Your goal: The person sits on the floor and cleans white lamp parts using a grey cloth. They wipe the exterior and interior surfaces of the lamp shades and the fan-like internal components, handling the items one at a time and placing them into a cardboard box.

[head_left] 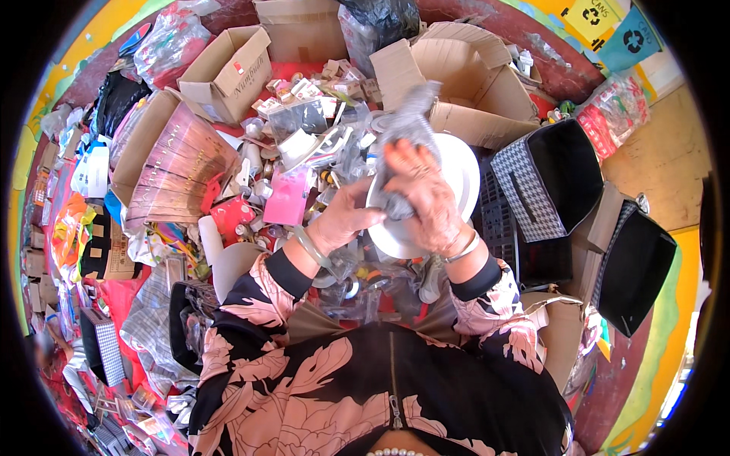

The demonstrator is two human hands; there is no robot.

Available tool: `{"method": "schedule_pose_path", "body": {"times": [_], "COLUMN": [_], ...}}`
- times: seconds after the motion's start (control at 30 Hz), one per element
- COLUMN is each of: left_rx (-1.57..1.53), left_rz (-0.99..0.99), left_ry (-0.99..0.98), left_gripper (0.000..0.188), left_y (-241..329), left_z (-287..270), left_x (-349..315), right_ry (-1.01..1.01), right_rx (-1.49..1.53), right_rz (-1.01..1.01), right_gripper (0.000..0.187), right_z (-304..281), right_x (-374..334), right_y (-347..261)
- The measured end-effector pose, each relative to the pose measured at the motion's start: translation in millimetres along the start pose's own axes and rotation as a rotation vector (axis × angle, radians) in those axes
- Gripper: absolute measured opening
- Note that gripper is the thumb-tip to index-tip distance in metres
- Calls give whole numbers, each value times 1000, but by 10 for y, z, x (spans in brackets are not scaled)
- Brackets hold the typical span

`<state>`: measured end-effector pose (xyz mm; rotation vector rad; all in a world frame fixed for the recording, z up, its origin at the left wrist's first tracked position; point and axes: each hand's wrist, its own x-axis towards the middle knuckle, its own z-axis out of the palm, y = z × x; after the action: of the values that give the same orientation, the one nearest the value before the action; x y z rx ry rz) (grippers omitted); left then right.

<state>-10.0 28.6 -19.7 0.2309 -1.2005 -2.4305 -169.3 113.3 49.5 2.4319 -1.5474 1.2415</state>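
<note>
A white round dish (pixel 461 176), like a plate or shallow bowl, is held up in front of me over the pile. At its left edge my left hand (pixel 341 219) grips the rim, with the thumb over the edge. A grey cloth (pixel 417 114) is bunched under my right hand (pixel 426 194), which presses it against the dish. The cloth's upper end sticks up past the dish and is smeared by motion, as are the right fingers. The cloth and hand cover the left part of the dish.
Mixed small goods surround me, among them a pink card (pixel 286 195). An open cardboard box (pixel 487 102) stands at the back right, another carton (pixel 228 72) back left. Houndstooth bins (pixel 525 186) and a dark plastic crate (pixel 494 205) are to the right.
</note>
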Motion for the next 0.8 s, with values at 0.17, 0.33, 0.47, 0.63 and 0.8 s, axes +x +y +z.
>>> {"method": "schedule_pose_path", "body": {"times": [0.17, 0.33, 0.47, 0.63, 0.8], "left_rx": [-24, -30, -23, -133, -164], "left_rz": [39, 137, 298, 355, 394], "left_ry": [6, 114, 177, 282, 390], "left_gripper": [45, 47, 51, 52, 47], "left_y": [-28, -21, 45, 168, 218], "left_z": [8, 66, 13, -31, -94], "left_x": [-2, 46, 73, 82, 125], "right_ry": [-17, 217, 234, 188, -10], "right_rx": [-11, -270, -185, -19, 215], "right_rz": [-35, 228, 626, 658, 543], "right_gripper": [33, 41, 46, 51, 54], "right_z": [-40, 33, 0, 88, 273], "right_x": [-18, -98, -209, -239, -221], "right_y": [6, 197, 480, 385, 70]}}
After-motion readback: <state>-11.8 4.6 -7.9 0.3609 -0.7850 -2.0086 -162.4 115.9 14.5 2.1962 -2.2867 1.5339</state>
